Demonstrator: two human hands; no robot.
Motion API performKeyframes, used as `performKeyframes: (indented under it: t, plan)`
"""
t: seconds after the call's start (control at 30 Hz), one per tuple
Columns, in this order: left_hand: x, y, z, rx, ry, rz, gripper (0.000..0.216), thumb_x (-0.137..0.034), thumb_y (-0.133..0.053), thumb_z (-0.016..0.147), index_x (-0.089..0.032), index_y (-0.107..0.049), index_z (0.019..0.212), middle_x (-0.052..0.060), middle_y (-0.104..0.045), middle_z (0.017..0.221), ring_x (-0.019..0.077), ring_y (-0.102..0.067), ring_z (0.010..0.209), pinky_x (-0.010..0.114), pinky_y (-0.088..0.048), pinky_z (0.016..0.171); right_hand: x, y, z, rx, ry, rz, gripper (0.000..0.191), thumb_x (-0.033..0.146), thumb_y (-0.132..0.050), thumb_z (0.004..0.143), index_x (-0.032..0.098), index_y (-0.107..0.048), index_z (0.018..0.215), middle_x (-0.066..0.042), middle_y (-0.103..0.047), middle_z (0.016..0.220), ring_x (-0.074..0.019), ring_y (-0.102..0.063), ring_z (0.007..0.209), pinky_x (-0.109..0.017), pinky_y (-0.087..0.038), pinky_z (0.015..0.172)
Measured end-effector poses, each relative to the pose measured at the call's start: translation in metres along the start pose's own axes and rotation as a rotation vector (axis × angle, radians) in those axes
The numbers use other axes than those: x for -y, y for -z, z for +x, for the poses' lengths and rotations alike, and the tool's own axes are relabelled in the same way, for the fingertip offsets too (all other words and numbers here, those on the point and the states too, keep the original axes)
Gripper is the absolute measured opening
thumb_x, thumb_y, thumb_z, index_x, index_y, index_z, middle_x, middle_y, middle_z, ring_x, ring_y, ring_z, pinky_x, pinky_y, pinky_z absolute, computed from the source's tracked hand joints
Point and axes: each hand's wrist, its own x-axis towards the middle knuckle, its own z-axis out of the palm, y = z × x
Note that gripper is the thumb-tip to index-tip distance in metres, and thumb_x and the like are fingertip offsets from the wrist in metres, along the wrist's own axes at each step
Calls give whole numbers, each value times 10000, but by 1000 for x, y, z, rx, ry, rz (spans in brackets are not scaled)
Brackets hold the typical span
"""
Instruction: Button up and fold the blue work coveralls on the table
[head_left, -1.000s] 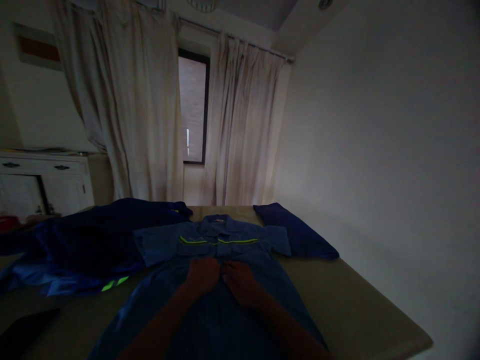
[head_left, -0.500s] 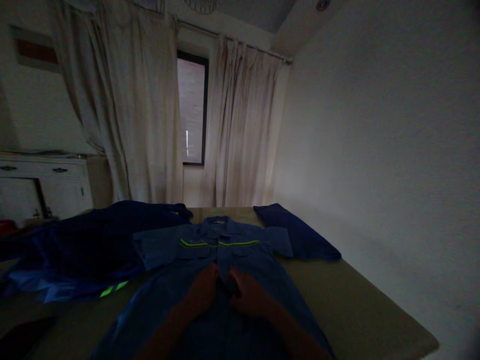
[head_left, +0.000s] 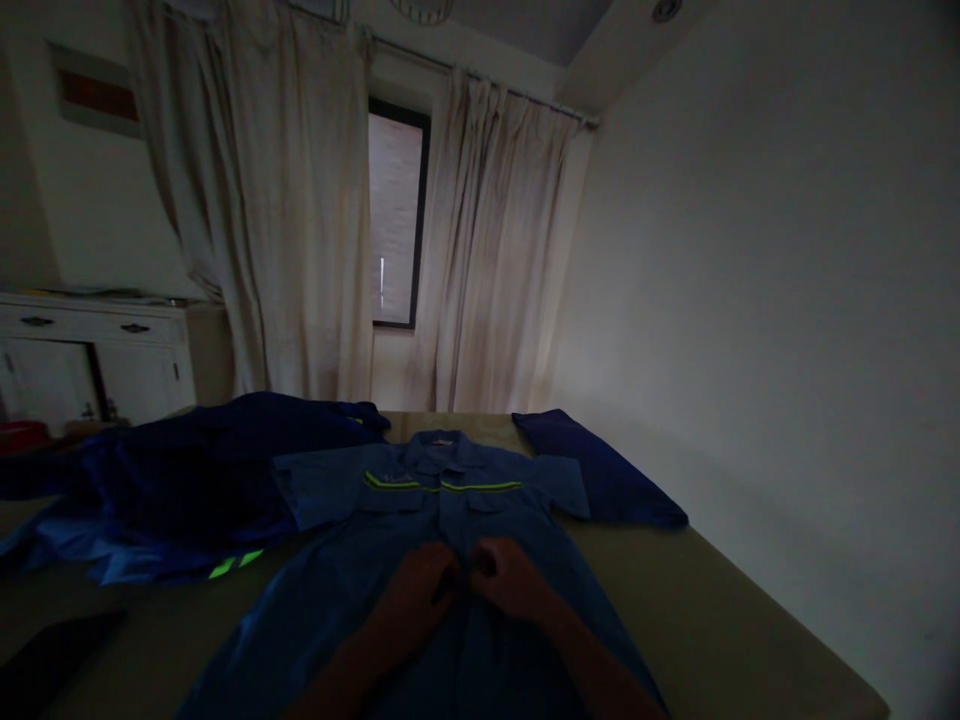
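Note:
A blue short-sleeved work shirt (head_left: 405,515) lies face up and spread out, its collar at the far end and a yellow-green stripe across the chest. Both hands are at its front placket, below the chest pockets. My left hand (head_left: 424,585) is closed, fingers pinching the placket edge. Close beside it on the right, my right hand (head_left: 504,575) also pinches the placket, thumb and fingertips together. The scene is dim, and any button between the fingertips is too small to make out.
A heap of dark blue clothing (head_left: 187,470) with bright green strips lies left of the shirt. A folded dark blue garment (head_left: 600,470) lies at the right, on the tan surface (head_left: 720,620). A dark object (head_left: 60,650) is at lower left. A white cabinet (head_left: 142,365) stands behind.
Both hands have shifted slightly down and right along the placket and closer together, still on the shirt. The view has turned a little to the left.

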Motion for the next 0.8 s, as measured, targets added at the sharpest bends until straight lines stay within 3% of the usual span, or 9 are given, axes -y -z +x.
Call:
performKeyframes:
  t: [0.1,0.27,0.4,0.57,0.7,0.8]
  plan:
    - [2,0,-2,-19,-17,-23,141,-115,-592,858,-221,-615,948,9,-658,1005,189,-585,976,313,-415,877,-3,-1,3,-26,-26,-8,75,142,-601,771,177,-667,768,16,-637,725,-147,-568,732,-249,-377,678]
    - [2,1,-5,-13,-66,-10,123,-109,-556,909,-220,-604,934,7,-651,1002,181,-584,972,301,-412,866,-9,1,3,84,-100,200,32,217,-648,783,189,-654,797,24,-651,718,-144,-594,679,-226,-407,598]
    - [2,1,-4,-30,-56,-14,117,-129,-533,950,-224,-602,939,0,-653,977,170,-594,936,292,-414,840,-9,3,1,143,-156,310,157,310,-682,775,197,-590,716,37,-613,633,-136,-590,577,-220,-415,520]
    - [-5,5,-5,-22,-101,31,138,-108,-538,944,-223,-608,912,8,-649,981,170,-598,941,277,-423,825,-11,4,1,249,-154,494,211,351,-698,730,216,-551,801,73,-573,601,-130,-570,500,-223,-434,479]
    - [-8,8,-8,5,-150,72,174,-86,-528,948,-229,-627,950,9,-649,1010,170,-607,965,271,-428,834,-11,2,2,226,-121,369,186,322,-681,751,215,-533,781,68,-552,609,-133,-554,548,-227,-408,519]
    - [-4,7,-8,5,-182,77,191,-87,-510,959,-236,-628,984,9,-648,1030,171,-609,981,273,-430,850,-7,0,0,61,-37,105,206,271,-726,736,198,-535,709,48,-547,686,-142,-538,703,-233,-387,620]
